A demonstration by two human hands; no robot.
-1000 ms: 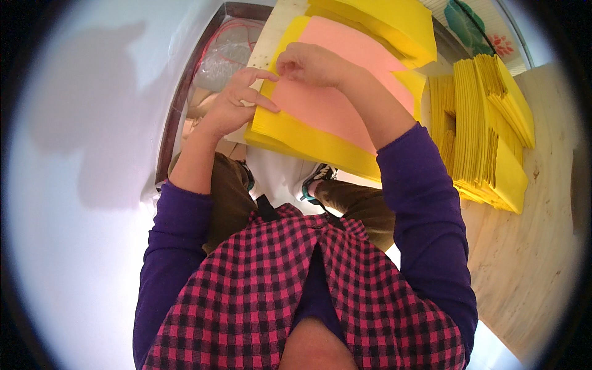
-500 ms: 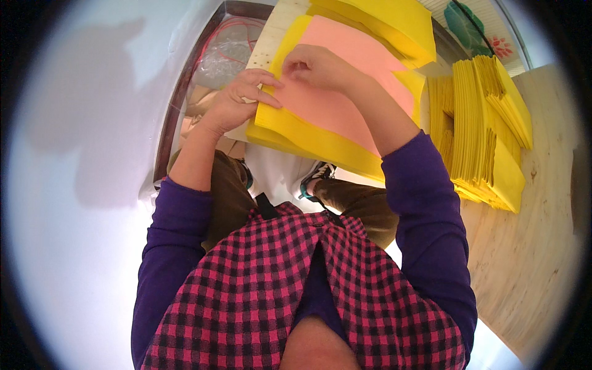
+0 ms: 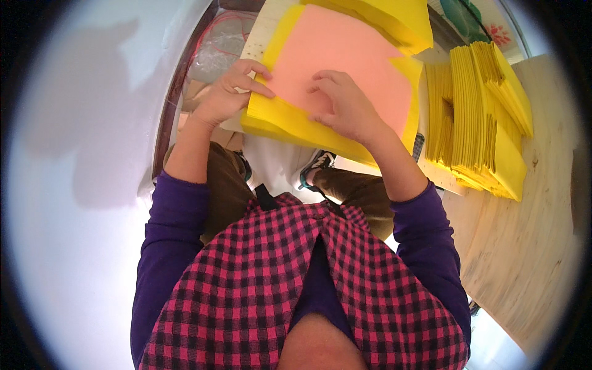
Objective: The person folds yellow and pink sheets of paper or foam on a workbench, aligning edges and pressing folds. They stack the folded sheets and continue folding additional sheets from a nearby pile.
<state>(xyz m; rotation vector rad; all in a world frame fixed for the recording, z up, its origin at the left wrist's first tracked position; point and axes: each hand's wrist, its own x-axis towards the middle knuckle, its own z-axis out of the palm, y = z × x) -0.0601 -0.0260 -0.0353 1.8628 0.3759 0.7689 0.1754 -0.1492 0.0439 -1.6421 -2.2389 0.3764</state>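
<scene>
A flat, rectangular pink sheet (image 3: 345, 52) lies on a thick stack of yellow sheets (image 3: 296, 126). The left hand (image 3: 227, 92), spread loosely, is at the stack's left edge; the right hand (image 3: 350, 110), relaxed and unclenched, is over the pink sheet, perhaps touching.

The sheet (image 3: 345, 46) is plain salmon pink, and the pile (image 3: 308, 126) beneath it plain bright yellow. The same yellow fills the folded stack (image 3: 475, 117) at right and the bundle (image 3: 404, 24) at the top. The board (image 3: 254, 44) under the pile is pale cream with dark specks; the table (image 3: 505, 259) at right is light tan with faint brown grain. The apron (image 3: 240, 283) is checked in pinkish red and black, the sleeves (image 3: 176, 206) solid deep purple, the trousers (image 3: 354, 188) brown. One shoe (image 3: 317, 161) shows black, white and teal. At upper right are a green leaf print (image 3: 461, 18) and a red flower print (image 3: 497, 34).
</scene>
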